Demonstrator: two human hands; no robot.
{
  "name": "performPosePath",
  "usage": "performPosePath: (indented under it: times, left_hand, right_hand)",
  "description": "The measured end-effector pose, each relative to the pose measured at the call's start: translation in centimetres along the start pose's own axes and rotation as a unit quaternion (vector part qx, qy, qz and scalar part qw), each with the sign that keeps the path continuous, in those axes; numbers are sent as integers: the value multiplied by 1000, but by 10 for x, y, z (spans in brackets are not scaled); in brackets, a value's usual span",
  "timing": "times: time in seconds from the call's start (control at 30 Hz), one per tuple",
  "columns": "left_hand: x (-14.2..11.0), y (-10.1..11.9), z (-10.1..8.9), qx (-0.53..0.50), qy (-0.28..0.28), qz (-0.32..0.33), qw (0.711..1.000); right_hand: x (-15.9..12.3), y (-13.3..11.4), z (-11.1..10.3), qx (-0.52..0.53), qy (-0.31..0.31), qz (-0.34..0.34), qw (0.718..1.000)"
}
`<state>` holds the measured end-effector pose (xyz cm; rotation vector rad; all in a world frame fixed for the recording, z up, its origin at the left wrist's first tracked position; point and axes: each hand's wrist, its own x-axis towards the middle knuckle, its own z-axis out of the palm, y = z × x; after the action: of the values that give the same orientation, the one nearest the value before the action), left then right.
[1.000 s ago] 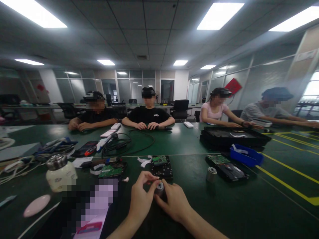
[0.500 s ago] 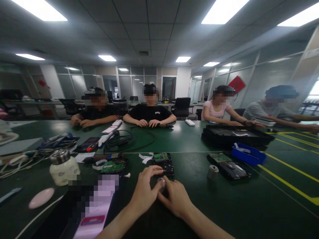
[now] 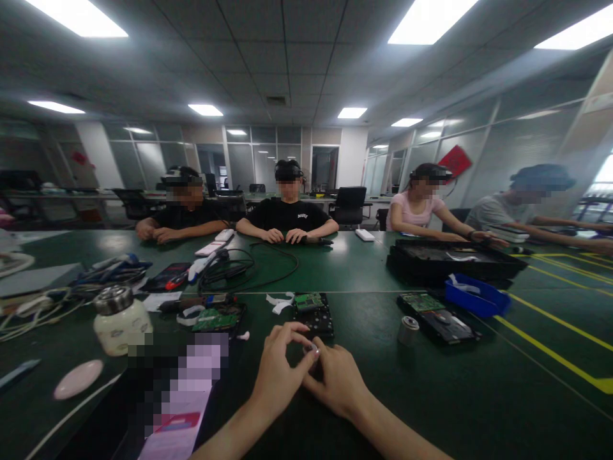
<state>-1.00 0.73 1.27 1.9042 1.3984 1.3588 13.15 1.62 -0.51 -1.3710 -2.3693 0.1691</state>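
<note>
Close together above the near side of the table are my left hand point(image 3: 280, 361) and my right hand point(image 3: 339, 378). Between them is a small shiny silver round part point(image 3: 314, 349), mostly covered by my fingers; its exact kind cannot be made out. My left thumb presses on it while the left index finger arches over it. Curled right fingers grip it from the other side. Just beyond my fingertips lies a black device with a green circuit board point(image 3: 309, 301) and a white ribbon cable. A silver metal cylinder point(image 3: 408, 330) stands upright to the right.
Another opened device point(image 3: 440, 319), a blue tray point(image 3: 476, 297) and a black tray point(image 3: 454, 259) lie to the right. On the left are a green circuit board point(image 3: 215, 319), a cream bottle point(image 3: 122, 322), a pink oval object point(image 3: 79, 379) and cables. Several people sit across the table.
My hands stay in nearly the same place. The silver part has turned slightly between my fingers, and my left thumb has shifted a little on it.
</note>
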Motion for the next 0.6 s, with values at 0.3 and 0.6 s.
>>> performPosePath:
  times: [0.3, 0.6]
  left_hand:
    - [-5, -20, -4, 39, 159, -44, 986]
    - [-12, -56, -17, 248, 122, -129, 952]
  right_hand:
    - [0, -2, 0, -13, 13, 17, 1000]
    - [-2, -5, -4, -6, 13, 23, 1000]
